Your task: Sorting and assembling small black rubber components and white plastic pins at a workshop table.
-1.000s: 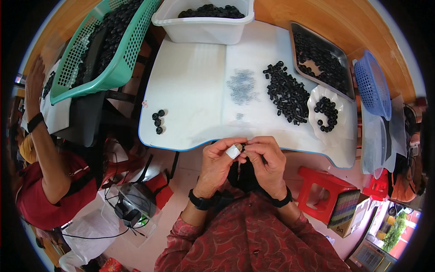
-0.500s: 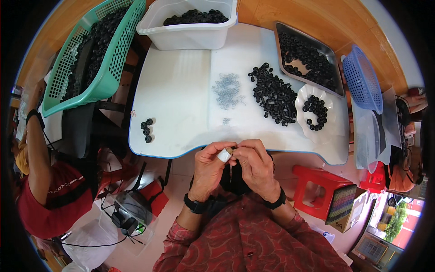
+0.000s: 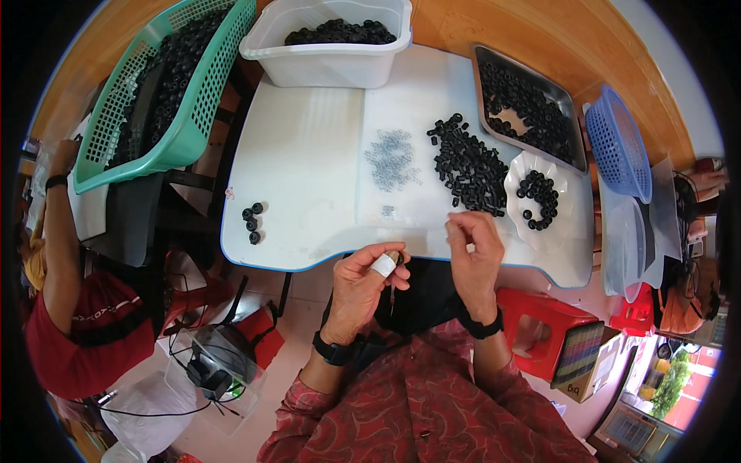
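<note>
My left hand (image 3: 359, 285) is closed just in front of the table's near edge. Its fingers grip a small piece wrapped in white (image 3: 384, 266) with a tan end, and something small and black shows at that end. My right hand (image 3: 477, 258) is apart from it, over the table edge, thumb and forefinger tips pinched together. Whether anything lies between those tips is too small to tell. Nearest to it is a heap of small black cylindrical parts (image 3: 467, 166). Left of that heap lies a patch of tiny grey-clear pieces (image 3: 392, 160).
A scalloped white dish (image 3: 513, 185) and a metal tray (image 3: 575, 158) hold black parts. A white tub (image 3: 328, 68) and green basket (image 3: 202, 100) hold more. Several black pieces (image 3: 252, 222) lie at left. A red stool (image 3: 525, 312) stands right; another person's arm (image 3: 63, 224) is at left.
My right hand has left the piece in my left hand and moved right, toward the black heap. The left hand keeps its hold almost in place. The other person's arm has shifted slightly.
</note>
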The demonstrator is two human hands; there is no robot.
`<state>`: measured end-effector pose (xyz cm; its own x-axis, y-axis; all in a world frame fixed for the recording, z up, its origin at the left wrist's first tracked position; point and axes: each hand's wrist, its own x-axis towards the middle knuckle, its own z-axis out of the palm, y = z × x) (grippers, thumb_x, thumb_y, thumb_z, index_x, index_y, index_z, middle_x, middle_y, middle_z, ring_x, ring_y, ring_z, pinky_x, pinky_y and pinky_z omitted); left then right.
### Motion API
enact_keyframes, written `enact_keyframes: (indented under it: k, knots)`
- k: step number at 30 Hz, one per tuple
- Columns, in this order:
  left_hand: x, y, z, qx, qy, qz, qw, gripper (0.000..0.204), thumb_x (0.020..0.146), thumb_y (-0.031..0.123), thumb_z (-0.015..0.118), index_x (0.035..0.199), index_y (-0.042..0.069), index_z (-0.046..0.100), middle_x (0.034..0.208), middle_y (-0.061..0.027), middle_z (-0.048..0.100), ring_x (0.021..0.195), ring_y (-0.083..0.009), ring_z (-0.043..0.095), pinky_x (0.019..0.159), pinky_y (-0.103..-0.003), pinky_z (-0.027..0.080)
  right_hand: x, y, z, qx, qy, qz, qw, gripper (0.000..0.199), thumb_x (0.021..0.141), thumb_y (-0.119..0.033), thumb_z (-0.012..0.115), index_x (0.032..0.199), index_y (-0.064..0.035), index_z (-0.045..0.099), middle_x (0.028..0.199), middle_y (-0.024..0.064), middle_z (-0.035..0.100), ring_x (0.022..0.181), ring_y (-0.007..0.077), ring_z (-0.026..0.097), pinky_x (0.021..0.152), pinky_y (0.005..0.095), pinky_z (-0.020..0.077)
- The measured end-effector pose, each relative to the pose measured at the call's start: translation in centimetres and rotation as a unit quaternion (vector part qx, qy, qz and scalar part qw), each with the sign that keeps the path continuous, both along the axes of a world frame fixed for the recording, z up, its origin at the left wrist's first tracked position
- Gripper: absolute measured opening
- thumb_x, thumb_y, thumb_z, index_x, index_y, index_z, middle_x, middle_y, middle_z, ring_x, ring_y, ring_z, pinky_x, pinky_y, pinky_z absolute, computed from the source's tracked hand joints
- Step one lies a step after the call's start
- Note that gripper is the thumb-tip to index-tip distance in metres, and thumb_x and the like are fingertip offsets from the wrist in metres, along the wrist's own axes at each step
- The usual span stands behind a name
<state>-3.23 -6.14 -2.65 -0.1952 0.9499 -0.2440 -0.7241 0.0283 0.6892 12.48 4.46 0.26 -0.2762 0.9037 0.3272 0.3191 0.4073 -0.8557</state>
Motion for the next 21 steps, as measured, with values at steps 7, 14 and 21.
enact_keyframes:
  k: [7, 14, 21]
  knots:
    - [-0.3, -0.1, 0.0, -0.013, 0.04, -0.005, 0.999, 0.027, 0.1, 0.007, 0.059, 0.123, -0.007, 0.064, 0.108, -0.0172, 0.069, 0.083, -0.0175, 0.069, 0.07, -0.03, 0.061, 0.1, 3.0, -1.7, 0.125, -0.209, -0.138, 0.96, 0.01, 0.087, -0.009, 0.074, 0.091, -0.0059, 0.065, 0.089, 0.0107, 0.061, 0.068, 0.0301, 0.064, 0.058, 0.0392, 0.0501]
    - [-0.5, 0.0, 0.2, -0.01, 0.033, -0.006, 0.999, 0.024, 0.1, 0.0, 0.055, 0.121, -0.003, 0.067, 0.105, -0.0114, 0.069, 0.084, -0.0143, 0.069, 0.072, -0.027, 0.06, -1.0, 2.4, -1.5, 0.118, -0.218, -0.099, 0.964, 0.008, 0.087, -0.009, 0.072, 0.09, -0.0079, 0.064, 0.089, 0.0102, 0.061, 0.067, 0.0326, 0.064, 0.058, 0.0414, 0.0507]
    - [-0.8, 0.1, 0.2, -0.008, 0.03, -0.012, 0.999, 0.025, 0.1, -0.001, 0.053, 0.12, -0.003, 0.067, 0.105, -0.0111, 0.069, 0.084, -0.0142, 0.069, 0.074, -0.027, 0.06, -0.5, 2.3, -1.5, 0.075, -0.148, -0.079, 0.983, 0.01, 0.085, 0.001, 0.069, 0.092, -0.0026, 0.063, 0.086, 0.0137, 0.063, 0.067, 0.0295, 0.066, 0.058, 0.0385, 0.0512]
